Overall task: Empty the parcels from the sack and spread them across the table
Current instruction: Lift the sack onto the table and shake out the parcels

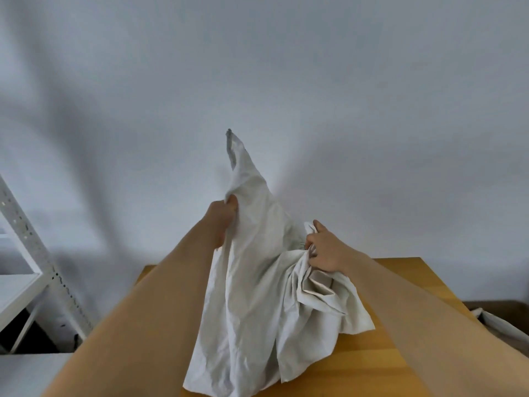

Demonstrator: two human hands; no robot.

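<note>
**Sack held up over table, both hands gripping**

I saw the pale cloth sack [252,282] lifted over the wooden table [406,285], one corner peaking high, lower folds draping onto the tabletop. L hand [224,213] was clenched on a bunch of fabric near the upper part; R hand [323,247] grasped gathered cloth lower down, fingers curled into the folds. Both forearms and the hanging fabric blocked most of the table's near side, so I couldn't tell what lay under it. White metal shelving [31,253] stood at left, plain wall [286,67] behind, and a brown box w/ white material [498,322] sat at far right.
</note>
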